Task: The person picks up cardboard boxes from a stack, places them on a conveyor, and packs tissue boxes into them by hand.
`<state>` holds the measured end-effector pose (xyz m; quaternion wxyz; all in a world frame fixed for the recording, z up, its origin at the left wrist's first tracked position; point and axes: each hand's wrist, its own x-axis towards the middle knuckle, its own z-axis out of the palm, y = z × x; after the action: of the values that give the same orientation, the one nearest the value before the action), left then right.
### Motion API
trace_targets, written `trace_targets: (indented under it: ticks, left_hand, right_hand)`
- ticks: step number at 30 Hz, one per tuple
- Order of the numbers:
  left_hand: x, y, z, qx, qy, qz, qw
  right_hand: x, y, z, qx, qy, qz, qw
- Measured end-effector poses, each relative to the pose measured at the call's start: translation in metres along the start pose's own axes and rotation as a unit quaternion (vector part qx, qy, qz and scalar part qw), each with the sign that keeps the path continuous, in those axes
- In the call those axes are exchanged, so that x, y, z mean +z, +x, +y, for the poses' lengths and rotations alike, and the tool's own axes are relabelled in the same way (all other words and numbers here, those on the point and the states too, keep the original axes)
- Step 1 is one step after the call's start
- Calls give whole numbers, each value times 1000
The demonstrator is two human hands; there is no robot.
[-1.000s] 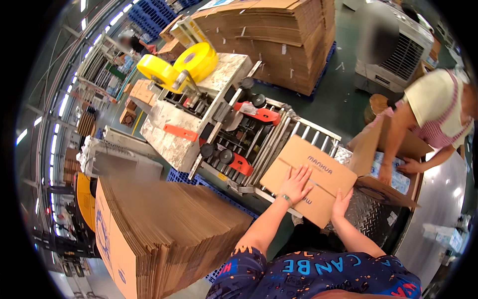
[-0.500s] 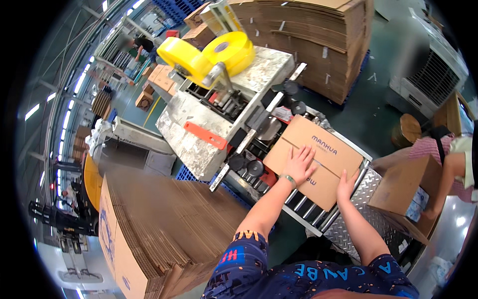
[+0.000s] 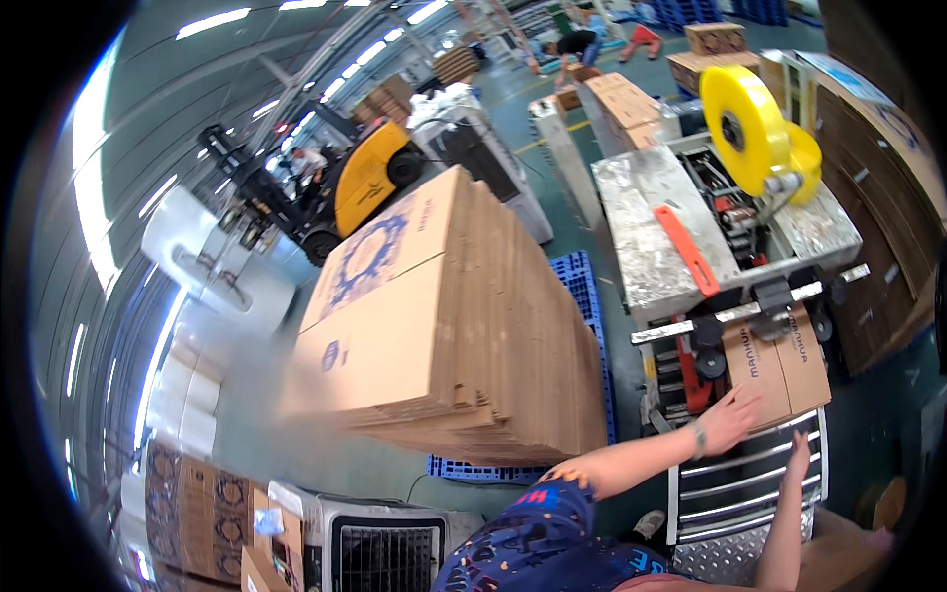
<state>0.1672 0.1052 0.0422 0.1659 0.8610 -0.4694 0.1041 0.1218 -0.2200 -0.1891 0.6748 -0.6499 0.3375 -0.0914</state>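
A closed cardboard carton lies on the roller conveyor, its far part under the crossbar and black wheels of a carton taping machine. My left hand, with a green band at the wrist, is at the carton's near left corner. Its fingers are stretched out; whether they touch the carton I cannot tell. Behind the carton's near edge, over the rollers, my right hand is raised with its fingers extended, holding nothing. Big yellow tape rolls sit on top of the machine, beside a red-orange bar.
A tall stack of flattened cartons stands on a blue pallet left of the machine. Another cardboard stack is at the right. A yellow forklift is farther back. A diamond-plate step adjoins the rollers.
My view has swung left. The carton has gone farther under the machine's crossbar. My right hand has come off the carton, and my left has shifted from its top to its near corner.
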Motion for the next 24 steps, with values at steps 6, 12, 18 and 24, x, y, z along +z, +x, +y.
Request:
trace_targets:
  ticks: [6,12,18,24]
  left_hand:
    - [-187,-163,27,-186,100,87,974]
    - [-378,-201,62,-230,386,172,877]
    - [-433,-279,58,-304,359,68,880]
    - [-431,-295,60,-261,378,77,885]
  right_hand:
    - [-81,-132,79,170,-43,-204,963]
    - [-114,-239,75,223,-110,-263,932]
    - [-112,-277,49,149,-152,-280,936]
    - [-169,-293,57,73,-130,-225,963]
